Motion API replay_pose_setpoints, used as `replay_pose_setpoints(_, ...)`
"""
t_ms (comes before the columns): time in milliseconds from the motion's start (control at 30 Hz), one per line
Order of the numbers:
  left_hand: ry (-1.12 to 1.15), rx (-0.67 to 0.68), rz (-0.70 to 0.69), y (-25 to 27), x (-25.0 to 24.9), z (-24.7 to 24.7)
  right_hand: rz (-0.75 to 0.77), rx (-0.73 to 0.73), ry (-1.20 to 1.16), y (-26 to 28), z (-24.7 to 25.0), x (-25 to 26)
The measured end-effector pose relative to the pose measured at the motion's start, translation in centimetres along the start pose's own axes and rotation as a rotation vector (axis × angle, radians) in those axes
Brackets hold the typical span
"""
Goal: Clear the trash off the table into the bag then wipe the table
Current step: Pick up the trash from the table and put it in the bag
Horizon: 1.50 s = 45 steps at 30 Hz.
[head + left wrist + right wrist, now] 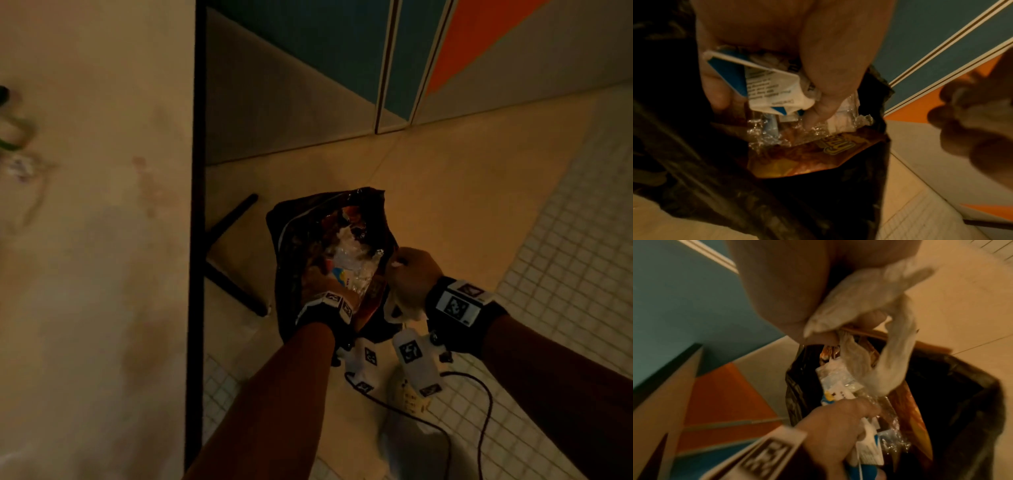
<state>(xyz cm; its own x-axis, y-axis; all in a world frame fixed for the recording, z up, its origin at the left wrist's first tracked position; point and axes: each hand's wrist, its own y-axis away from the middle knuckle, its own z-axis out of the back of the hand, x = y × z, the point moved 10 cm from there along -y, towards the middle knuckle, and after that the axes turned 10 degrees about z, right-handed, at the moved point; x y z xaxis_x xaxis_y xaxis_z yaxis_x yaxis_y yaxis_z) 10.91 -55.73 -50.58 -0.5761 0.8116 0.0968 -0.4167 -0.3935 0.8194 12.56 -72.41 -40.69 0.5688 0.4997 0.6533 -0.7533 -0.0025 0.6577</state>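
Note:
A black trash bag (294, 240) hangs open over the floor, right of the table. My left hand (325, 284) reaches into its mouth and grips a crumpled white-and-blue wrapper (768, 84) together with clear plastic (781, 134). An orange snack packet (807, 159) lies in the bag below. My right hand (411, 274) pinches the bag's rim and also holds a white cloth (875, 308), which dangles over the opening. The same black bag (951, 386) fills the right wrist view, where my left hand (838, 423) holds the wrapper (865, 449).
The beige table top (96, 240) fills the left, with a dark edge and black legs (233, 274) beneath. Blurred small items (13, 144) lie at its far left. Tiled floor (565, 240) and blue and orange wall panels (479, 34) lie beyond. A cable (479, 411) trails below my wrists.

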Motion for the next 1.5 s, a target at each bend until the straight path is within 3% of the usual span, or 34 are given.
replay_pose_setpoints(67,-0.001,0.018,0.039,-0.6,0.2,-0.6,0.029,0.030,0.011,-1.7,-0.9,-0.3)
replay_pose_setpoints(200,-0.056,-0.059,-0.124,-3.3,-0.9,-1.2,0.099,0.088,-0.002,-4.8,-3.2,0.1)
replay_pose_setpoints(300,0.318,-0.063,-0.107,-3.8,0.0,-0.2,0.136,0.034,-0.013,-6.4,-3.6,0.5)
replay_pose_setpoints(433,0.270,-0.057,-0.139,-2.2,0.6,1.5,0.165,-0.022,0.015,-6.7,-2.5,2.0)
replay_pose_setpoints(533,0.259,-0.044,-0.143,1.2,0.8,3.6,0.166,-0.033,0.068,-5.3,-0.8,3.6)
replay_pose_setpoints(600,0.271,0.044,-0.129,4.5,1.0,5.1,0.166,-0.040,0.106,-3.9,0.4,4.9)
replay_pose_setpoints(700,0.093,0.081,-0.176,9.7,0.6,8.7,0.173,-0.062,0.116,-1.2,2.4,7.5)
replay_pose_setpoints(767,-0.025,0.007,-0.252,13.9,0.1,12.7,0.204,-0.104,0.120,0.6,4.1,10.2)
replay_pose_setpoints(867,0.009,-0.107,-0.400,17.3,-2.0,18.9,0.316,-0.176,0.060,3.4,5.8,15.3)
replay_pose_setpoints(933,0.062,-0.172,-0.393,19.5,-1.2,23.7,0.389,-0.209,-0.019,5.5,6.0,19.7)
replay_pose_setpoints(1033,0.129,-0.304,-0.468,22.1,1.3,31.2,0.501,-0.223,-0.010,7.9,4.6,25.9)
replay_pose_setpoints(1167,0.109,-0.459,-0.547,25.2,8.3,40.7,0.621,-0.162,0.136,10.5,-0.5,33.2)
replay_pose_setpoints(1333,0.034,-0.552,-0.492,22.5,19.6,49.4,0.738,-0.081,0.327,11.9,-9.9,40.2)
replay_pose_setpoints(1500,-0.063,-0.588,-0.379,17.7,29.7,54.5,0.661,0.008,0.529,9.8,-19.1,43.9)
